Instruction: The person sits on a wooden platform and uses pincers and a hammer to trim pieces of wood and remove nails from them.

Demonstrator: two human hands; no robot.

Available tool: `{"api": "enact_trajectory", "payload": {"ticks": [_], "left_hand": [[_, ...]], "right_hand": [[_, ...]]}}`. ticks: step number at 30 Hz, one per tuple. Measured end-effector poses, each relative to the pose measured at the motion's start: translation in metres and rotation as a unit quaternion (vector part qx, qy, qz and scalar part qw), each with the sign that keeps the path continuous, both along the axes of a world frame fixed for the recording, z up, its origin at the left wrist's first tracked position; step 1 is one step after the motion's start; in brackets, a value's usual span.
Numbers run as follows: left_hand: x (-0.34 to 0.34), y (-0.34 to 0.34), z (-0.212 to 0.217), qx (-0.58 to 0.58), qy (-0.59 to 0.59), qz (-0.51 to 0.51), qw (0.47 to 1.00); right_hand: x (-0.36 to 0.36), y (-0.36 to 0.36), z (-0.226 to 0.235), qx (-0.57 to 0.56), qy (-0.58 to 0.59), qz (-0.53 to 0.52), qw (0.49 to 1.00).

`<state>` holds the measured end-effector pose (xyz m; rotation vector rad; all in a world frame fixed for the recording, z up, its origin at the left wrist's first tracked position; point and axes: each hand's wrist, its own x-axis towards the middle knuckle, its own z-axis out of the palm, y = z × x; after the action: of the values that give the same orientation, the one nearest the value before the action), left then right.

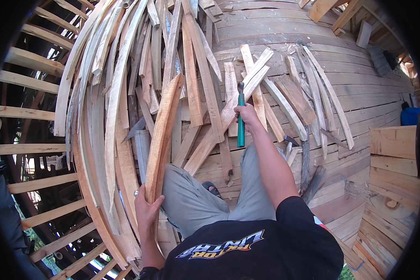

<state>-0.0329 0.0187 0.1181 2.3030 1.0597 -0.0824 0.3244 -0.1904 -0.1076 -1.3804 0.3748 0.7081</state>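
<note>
Two legs in gray trousers (193, 192) bend at the lower center of the frame. At lower left, the left hand (147, 206) has its grip wrapped around the near end of a thick wooden beam (162, 133), which slants upward left of center. Near center, the right hand (248, 115) has its grip closed on a green-handled tool (241, 133), dark head up. Beyond it, loose boards (295, 100) lie across the plank floor (368, 100), while long wooden strips (120, 65) crowd the upper left and a blue object (410, 116) sits at far right.

Woodworking workshop (timber strips (121, 70), plank floor (354, 70))
</note>
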Motion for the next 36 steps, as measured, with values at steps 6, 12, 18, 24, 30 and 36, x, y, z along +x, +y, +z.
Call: {"api": "enact_trajectory", "payload": {"ticks": [6, 12, 18, 24, 30, 36], "left_hand": [[-0.024, -0.009, -0.028, 0.051, 0.003, -0.057, 0.997], [-0.047, -0.025, -0.04, 0.112, -0.019, -0.04, 0.993], [-0.039, -0.04, -0.048, 0.088, -0.039, -0.021, 0.995], [-0.025, -0.045, -0.046, 0.074, -0.067, -0.037, 0.994], [-0.039, -0.048, -0.051, 0.073, -0.067, -0.006, 0.995], [-0.047, -0.047, -0.06, 0.056, -0.087, 0.023, 0.994]], "right_hand": [[0.095, -0.135, -0.073, -0.445, -0.157, -0.075, 0.879], [0.06, -0.164, -0.058, -0.656, -0.193, 0.092, 0.724], [0.075, -0.089, -0.041, -0.529, -0.29, 0.186, 0.776], [0.004, 0.069, -0.062, -0.306, -0.157, 0.33, 0.879], [-0.027, 0.085, -0.073, -0.254, -0.146, 0.265, 0.919], [-0.076, 0.102, -0.005, -0.17, -0.284, 0.089, 0.939]]}}
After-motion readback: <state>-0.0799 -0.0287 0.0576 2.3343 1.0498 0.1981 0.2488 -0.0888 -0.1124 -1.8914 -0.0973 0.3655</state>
